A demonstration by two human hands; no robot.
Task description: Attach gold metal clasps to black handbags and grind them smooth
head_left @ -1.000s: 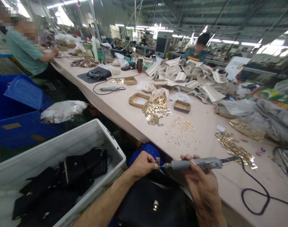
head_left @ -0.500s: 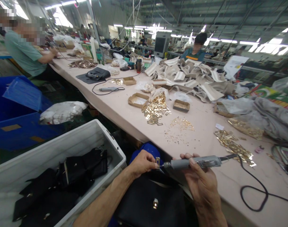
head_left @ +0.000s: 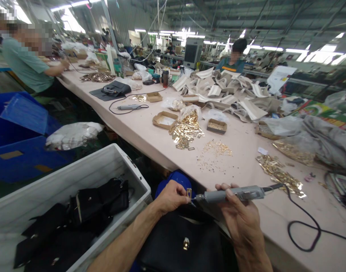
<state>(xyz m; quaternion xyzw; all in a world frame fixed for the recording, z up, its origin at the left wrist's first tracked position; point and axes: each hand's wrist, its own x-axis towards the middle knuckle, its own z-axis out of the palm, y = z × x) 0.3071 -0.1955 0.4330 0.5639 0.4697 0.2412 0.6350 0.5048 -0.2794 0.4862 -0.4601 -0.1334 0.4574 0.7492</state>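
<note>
I see the gray electric screwdriver (head_left: 233, 194) at lower right of center, held over the near edge of the tabletop (head_left: 241, 147). Its long axis runs almost level across the frame, bit pointing left, the corded end slightly higher on the right. The right hand (head_left: 242, 221) is curled around its body from below, thumb along the near side. The left hand (head_left: 171, 198) pinches a gold metal plate (head_left: 189, 194) between thumb and finger; the plate stands upright, long axis vertical, right at the bit's tip, though I can't tell whether they touch. Below the hands, at bottom center, I have a black bag (head_left: 178, 245) with a gold clasp facing up.

The pale pink tabletop slants from upper left to lower right. I see one heap of gold plates (head_left: 186, 130) at center and a heap of beige pieces (head_left: 224, 90) beyond. A white bin (head_left: 48, 185) with black bags fills the lower left, a blue bin (head_left: 25, 147) behind it. Further out, a person in a teal shirt (head_left: 25, 64) sits at upper left, and strip lights cross the workshop's upper part.
</note>
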